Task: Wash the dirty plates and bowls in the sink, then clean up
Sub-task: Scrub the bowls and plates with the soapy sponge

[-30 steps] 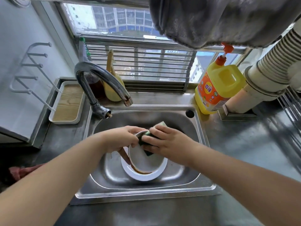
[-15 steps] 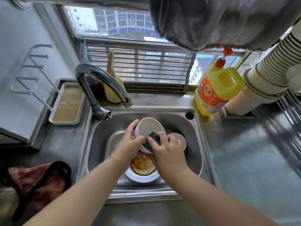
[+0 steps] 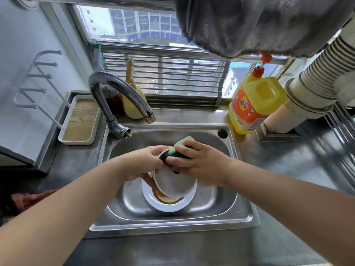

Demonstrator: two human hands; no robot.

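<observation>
Head view, faucet (image 3: 123, 96) above sink (image 3: 240, 208), detergent bottle (image 3: 255, 104) right

Steel counter (image 3: 288, 169) carries a wood-lined tray (image 3: 80, 120), yellow detergent jug (image 3: 253, 104) and sunken sink (image 3: 172, 225).

This is a home kitchen. A steel sink (image 3: 244, 217) with a bent tap (image 3: 119, 93) sits under a window (image 3: 146, 24), beside a yellow dish soap bottle (image 3: 255, 104).

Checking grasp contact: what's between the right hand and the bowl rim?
Head view: a green sponge lies between the right hand and the white bowl, folded over its rim.
</observation>
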